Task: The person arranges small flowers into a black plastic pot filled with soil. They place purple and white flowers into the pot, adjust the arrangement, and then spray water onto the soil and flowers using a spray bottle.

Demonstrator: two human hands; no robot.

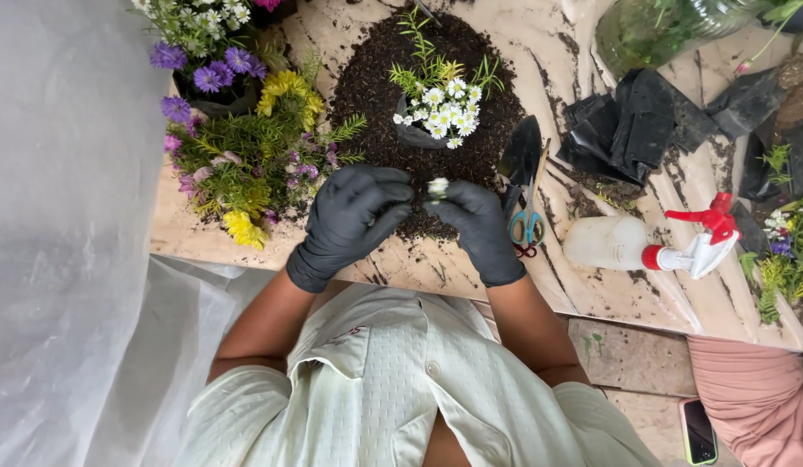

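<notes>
Head view, hands: I see both in black gloves, raised together over the near edge of the table [626, 294], in front of the soil heap [367, 86].
Right hand [479, 227]: fingertips pinched on a small white flower head [438, 185].
Left hand [354, 216]: fingers curled in toward that flower. I cannot tell if they touch it or grip anything.
Flower's place: in the air between the two hands, above the near rim of the soil.
Around it: a black pot of white daisies [443, 108] sits in the middle of the heap. A trowel [521, 151] and blue-handled scissors [528, 220] lie just right of the right hand, and a spray bottle [643, 246] lies further toward the right edge. Purple and yellow blooms [254, 156] are at the left edge.
Step, as I judge it: fingertip work on one picked bloom.
Next move calls for: a light pinch so the head is not crushed, and both hands kept close over the soil.
</notes>
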